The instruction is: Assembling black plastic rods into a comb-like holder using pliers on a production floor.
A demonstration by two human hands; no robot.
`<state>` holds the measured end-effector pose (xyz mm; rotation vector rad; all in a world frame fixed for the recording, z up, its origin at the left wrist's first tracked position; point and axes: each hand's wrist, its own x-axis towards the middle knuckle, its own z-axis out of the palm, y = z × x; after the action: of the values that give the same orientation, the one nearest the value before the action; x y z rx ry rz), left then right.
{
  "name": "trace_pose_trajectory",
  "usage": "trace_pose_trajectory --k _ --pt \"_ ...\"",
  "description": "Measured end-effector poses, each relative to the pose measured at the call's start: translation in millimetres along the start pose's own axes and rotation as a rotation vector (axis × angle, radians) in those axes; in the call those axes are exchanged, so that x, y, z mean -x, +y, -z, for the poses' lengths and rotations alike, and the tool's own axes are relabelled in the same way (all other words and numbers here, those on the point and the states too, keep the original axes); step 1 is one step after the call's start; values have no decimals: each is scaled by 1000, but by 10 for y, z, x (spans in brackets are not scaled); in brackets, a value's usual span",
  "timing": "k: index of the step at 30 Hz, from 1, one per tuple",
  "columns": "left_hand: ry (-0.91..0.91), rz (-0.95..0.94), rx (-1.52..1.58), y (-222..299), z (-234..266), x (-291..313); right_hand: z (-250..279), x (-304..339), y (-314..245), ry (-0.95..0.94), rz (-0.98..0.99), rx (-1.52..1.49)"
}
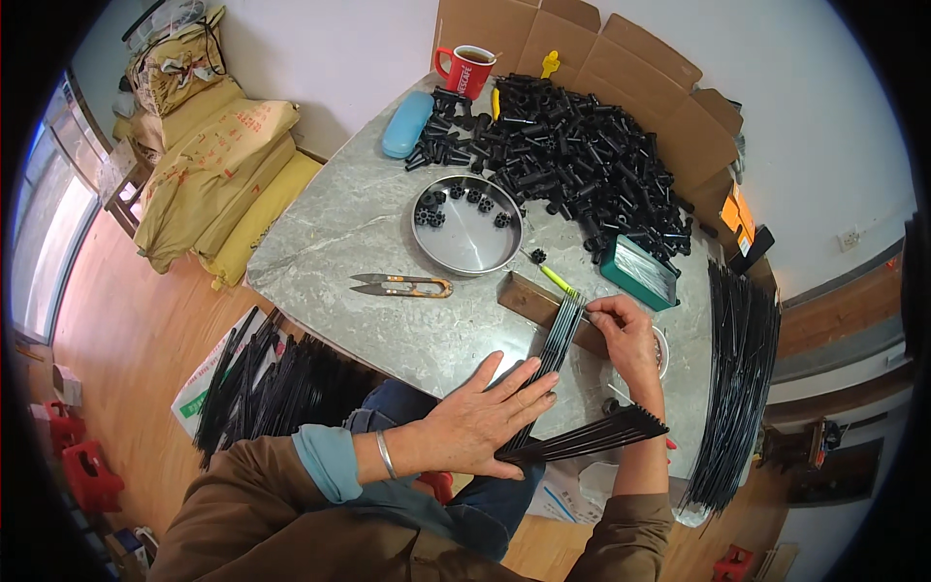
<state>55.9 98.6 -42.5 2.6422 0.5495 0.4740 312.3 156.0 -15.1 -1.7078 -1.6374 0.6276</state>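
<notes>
The left hand (482, 419) was laid flat and open, fingers spread, on a row of thin black rods (555, 351) at the near edge of the grey stone table (330, 233). The right hand (623, 335) was closed in a pinch on the far ends of those rods, beside a brown wooden block (530, 296). A second bunch of black rods (587, 438) was seen fanned out below the right wrist; how it was held could not be made out. A small dish was mostly hidden behind the right hand. The rods looked long, straight and shiny. Farther out, metal snips (402, 285) were laid near a round steel tray (467, 225) with small black pieces in it. A big heap of short black tubes (582, 155) was piled behind, by a red mug (466, 70).
</notes>
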Motion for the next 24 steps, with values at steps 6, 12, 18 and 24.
trace_pose_trajectory --k 6,12,18,24 --pt "13 4 9 -4 9 2 -55 -21 -49 -1 -78 -40" --pt "36 0 5 -3 5 1 -100 -21 53 63 -86 -158" --pt "31 12 7 -14 8 18 -117 -24 80 38 -93 -206" --pt "32 8 0 -23 15 23 -137 -22 -30 47 -68 -186"
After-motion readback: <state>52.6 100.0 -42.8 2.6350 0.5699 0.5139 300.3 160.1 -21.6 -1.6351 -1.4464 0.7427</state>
